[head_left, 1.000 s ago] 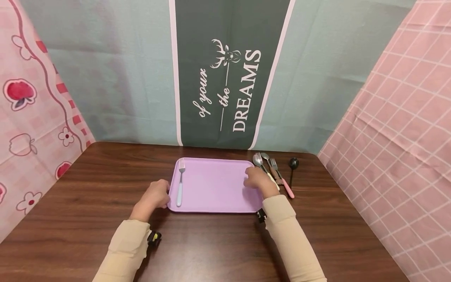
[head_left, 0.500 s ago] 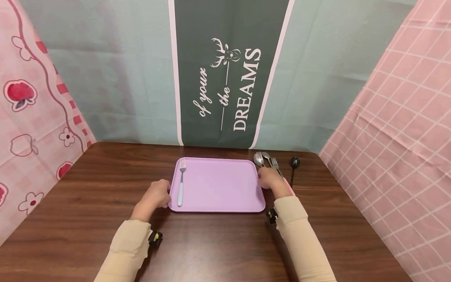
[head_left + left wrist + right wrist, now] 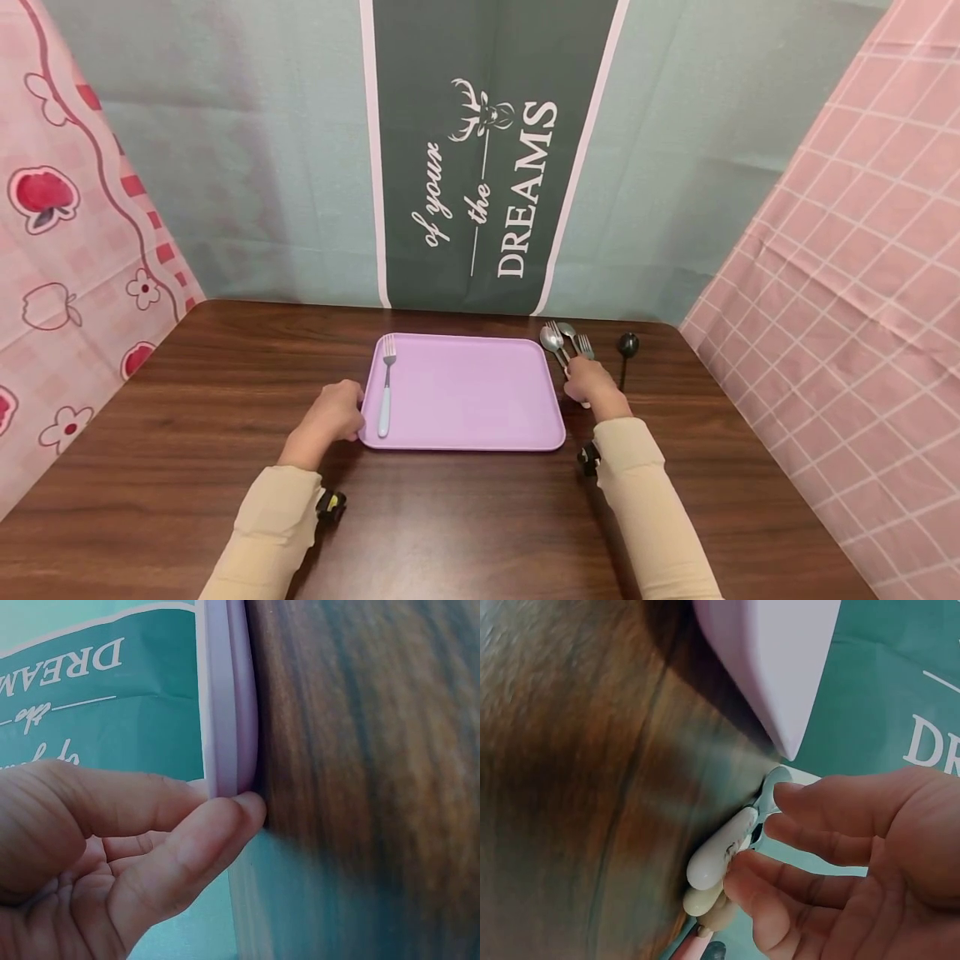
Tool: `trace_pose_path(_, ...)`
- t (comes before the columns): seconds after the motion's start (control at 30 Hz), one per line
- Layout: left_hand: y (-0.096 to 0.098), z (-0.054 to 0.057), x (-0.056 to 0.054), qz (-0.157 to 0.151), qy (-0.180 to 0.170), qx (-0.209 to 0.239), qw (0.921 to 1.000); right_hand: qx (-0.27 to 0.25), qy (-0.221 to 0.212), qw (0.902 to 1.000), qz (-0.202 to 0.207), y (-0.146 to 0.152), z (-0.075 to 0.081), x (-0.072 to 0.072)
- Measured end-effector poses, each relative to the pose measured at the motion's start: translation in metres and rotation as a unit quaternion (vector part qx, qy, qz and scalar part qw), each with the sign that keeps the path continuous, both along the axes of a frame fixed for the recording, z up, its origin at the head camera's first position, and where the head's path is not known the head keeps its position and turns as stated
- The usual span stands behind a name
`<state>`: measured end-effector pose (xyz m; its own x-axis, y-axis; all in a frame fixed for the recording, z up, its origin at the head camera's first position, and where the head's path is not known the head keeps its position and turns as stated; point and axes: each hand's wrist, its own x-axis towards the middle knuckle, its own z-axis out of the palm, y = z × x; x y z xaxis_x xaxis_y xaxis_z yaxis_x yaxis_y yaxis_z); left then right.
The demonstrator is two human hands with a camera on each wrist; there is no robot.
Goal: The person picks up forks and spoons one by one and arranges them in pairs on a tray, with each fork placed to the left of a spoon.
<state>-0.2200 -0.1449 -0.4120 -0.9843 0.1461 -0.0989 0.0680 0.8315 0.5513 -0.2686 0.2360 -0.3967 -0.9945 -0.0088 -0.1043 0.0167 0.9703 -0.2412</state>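
A lilac tray (image 3: 465, 392) lies on the table, with a light-blue-handled fork (image 3: 385, 408) along its left side. My left hand (image 3: 337, 412) pinches the tray's left rim; the left wrist view shows thumb (image 3: 202, 840) and forefinger meeting at that edge. Over the cutlery beside the tray's right side is my right hand (image 3: 591, 385). Its fingers are parted and loosely bent, fingertips right at a white handle (image 3: 724, 851). Under and beside that lie a cream handle (image 3: 702, 901), a brown one and a pink one (image 3: 694, 945). In the head view the hand hides most handles.
Beyond the right hand show a spoon (image 3: 550, 337), a smaller spoon (image 3: 567, 328) and a fork (image 3: 585, 345). A black spoon (image 3: 627, 345) lies farther right. Fabric hangings stand at the back (image 3: 300, 167) and both sides of the wooden table (image 3: 450, 525).
My right hand has moved right, from above the tray's right part to the cutlery beside it. The left hand stays at the tray's rim, and the blue-handled fork has not moved.
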Motion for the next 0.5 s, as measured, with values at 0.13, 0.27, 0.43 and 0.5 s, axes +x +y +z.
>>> trace_pose_path(0.13, -0.0002, 0.0004, 0.0002, -0.001, 0.002, -0.001, 1.0, -0.003, -0.006, 0.9999, -0.015, 0.0008, -0.0013, -0.0027)
trace_pose_path(0.27, -0.0004, -0.0009, -0.0008, 0.001, -0.002, -0.002, 1.0, -0.007, -0.012, 0.9994, -0.031, 0.0003, -0.0031, -0.0035)
trace_pose_path(0.43, -0.0006, -0.0025, -0.0016, 0.002, 0.0, -0.002, 1.0, -0.016, -0.012, 0.9991, -0.037, -0.0007, -0.0048, -0.0021)
trace_pose_path(0.5, -0.0007, -0.0026, -0.0018, 0.002, 0.0, -0.002, 1.0, -0.015, -0.009, 0.9991, -0.038, -0.0013, -0.0053, -0.002)
